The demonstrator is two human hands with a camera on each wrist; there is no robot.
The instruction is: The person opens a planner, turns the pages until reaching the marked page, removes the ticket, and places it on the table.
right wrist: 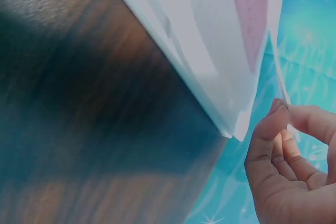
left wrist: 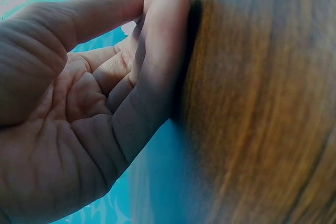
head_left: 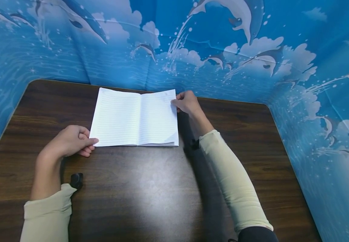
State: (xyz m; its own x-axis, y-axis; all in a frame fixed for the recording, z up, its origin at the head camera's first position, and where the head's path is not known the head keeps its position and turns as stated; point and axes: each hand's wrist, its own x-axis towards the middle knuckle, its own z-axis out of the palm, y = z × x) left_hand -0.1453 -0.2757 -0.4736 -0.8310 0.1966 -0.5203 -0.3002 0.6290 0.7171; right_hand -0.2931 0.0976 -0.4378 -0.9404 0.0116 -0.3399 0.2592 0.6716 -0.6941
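An open notebook point(head_left: 118, 117) with lined white pages lies near the table's far edge. At its lower left corner, my left hand point(head_left: 70, 143) pinches the paper, thumb on top and the other fingers curled below. My right hand point(head_left: 189, 103) pinches the right-hand page near its upper outer corner. In the right wrist view, thumb and finger hold a thin raised sheet point(right wrist: 277, 66), apart from the pages beneath, where a pinkish panel point(right wrist: 251, 19) shows. The left wrist view shows the left palm point(left wrist: 68, 103) and curled fingers against the table; the paper there is mostly hidden.
The dark wood-grain table point(head_left: 132, 188) has rounded far corners. A blue curtain point(head_left: 174, 43) printed with dolphins stands behind and along both sides. Pale sleeves point(head_left: 232, 178) cover both forearms, and a black object point(head_left: 76, 180) sits at the left wrist.
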